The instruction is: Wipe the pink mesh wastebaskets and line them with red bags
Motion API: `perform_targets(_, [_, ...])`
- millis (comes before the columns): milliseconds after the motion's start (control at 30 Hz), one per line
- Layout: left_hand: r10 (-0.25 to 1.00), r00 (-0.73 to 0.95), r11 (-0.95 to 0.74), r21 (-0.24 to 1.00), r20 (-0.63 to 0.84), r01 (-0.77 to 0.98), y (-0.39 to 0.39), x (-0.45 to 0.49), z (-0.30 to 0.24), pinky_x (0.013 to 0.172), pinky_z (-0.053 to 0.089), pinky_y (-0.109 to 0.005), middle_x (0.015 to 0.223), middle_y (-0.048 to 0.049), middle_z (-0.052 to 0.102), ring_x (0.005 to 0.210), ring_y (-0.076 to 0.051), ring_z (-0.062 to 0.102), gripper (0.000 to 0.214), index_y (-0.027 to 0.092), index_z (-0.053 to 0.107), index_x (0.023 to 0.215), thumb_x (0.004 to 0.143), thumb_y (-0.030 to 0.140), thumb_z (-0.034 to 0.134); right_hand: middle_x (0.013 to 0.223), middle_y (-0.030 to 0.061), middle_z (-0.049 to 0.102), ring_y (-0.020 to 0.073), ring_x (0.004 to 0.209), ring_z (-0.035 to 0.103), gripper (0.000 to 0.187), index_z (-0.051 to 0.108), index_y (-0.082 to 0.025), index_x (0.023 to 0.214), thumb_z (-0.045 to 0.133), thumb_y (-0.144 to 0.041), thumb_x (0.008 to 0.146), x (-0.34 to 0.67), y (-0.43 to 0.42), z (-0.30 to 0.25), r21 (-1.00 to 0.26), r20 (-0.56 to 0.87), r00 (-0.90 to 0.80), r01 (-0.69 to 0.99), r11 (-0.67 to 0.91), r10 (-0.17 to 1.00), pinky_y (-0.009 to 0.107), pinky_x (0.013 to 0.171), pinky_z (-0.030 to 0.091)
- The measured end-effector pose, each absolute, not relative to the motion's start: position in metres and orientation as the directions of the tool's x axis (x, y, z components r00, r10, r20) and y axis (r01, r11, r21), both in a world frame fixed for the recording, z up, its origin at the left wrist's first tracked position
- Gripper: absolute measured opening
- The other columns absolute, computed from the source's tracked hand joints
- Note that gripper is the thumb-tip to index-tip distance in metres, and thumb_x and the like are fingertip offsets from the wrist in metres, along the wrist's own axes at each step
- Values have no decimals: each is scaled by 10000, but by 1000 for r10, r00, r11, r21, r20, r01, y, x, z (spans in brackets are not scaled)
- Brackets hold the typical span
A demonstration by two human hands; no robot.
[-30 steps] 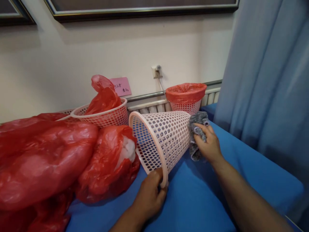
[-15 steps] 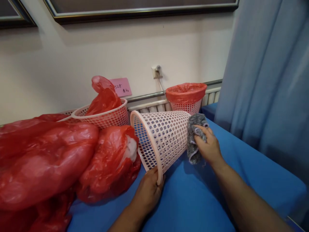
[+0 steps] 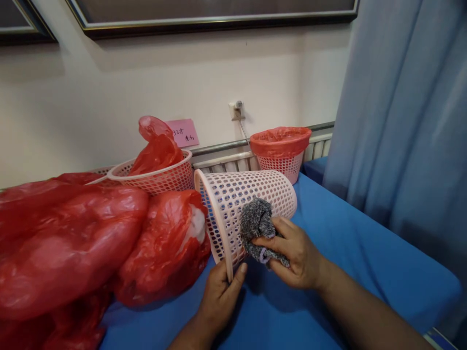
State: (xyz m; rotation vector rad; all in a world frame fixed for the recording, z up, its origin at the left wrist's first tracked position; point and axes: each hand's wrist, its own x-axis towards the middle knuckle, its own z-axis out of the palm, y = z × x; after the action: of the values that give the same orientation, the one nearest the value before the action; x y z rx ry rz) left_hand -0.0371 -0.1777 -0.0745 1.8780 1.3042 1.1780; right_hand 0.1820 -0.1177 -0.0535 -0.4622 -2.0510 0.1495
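Observation:
A pale pink perforated wastebasket (image 3: 233,194) lies tilted on its side over the blue-covered surface, its wide mouth facing left. My left hand (image 3: 221,296) grips the lower part of its rim, thumb outside. In my right hand (image 3: 297,253) is a bunched grey cloth (image 3: 257,223) with a pale edging. The cloth presses against the near side wall of the basket, close to the rim. Just left of the basket mouth sits a red plastic bag (image 3: 164,243) with something white showing through its opening.
A large heap of red plastic bags (image 3: 73,238) fills the left. Behind stand a pink basket (image 3: 160,180) holding a red bag and a red-lined basket (image 3: 280,150). A radiator (image 3: 233,163), wall socket (image 3: 238,111) and pink note (image 3: 184,132) are at the wall. A blue curtain (image 3: 394,112) hangs right.
My right hand has moved the cloth leftward from the basket's base end to its near side, close to the rim. The basket has turned slightly, and my left thumb now shows outside the rim.

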Motion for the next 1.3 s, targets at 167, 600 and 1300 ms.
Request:
perform_targets(167, [929, 146, -368, 795, 341, 482, -171, -46, -80, 1054, 518, -462, 1238, -93, 731, 1179, -305, 669, 353, 226, 707, 1260, 964, 337, 548, 1066, 69, 595, 245, 1000, 608, 379, 669, -237, 1150, 531, -172, 803, 195, -81, -70, -647, 705, 19, 427, 632, 709, 413, 903, 507])
perform_targets(600, [890, 290, -455, 708, 351, 541, -170, -40, -96, 911, 594, -350, 1137, -32, 756, 1044, -242, 707, 339, 295, 705, 1168, 912, 171, 520, 1282, 108, 575, 280, 1134, 555, 551, 607, -238, 1331, 558, -136, 791, 168, -142, -45, -111, 885, -429, 188, 976, 183, 469, 969, 503])
perform_targets(1300, [936, -318, -173, 984, 150, -47, -145, -75, -48, 843, 611, -397, 931, -92, 799, 874, -272, 749, 310, 137, 758, 920, 618, 196, 796, 728, 13, 725, 198, 635, 662, 360, 691, -179, 876, 635, -305, 544, 240, -26, -89, -924, -58, 277, -378, 53, 959, 307, 617, 537])
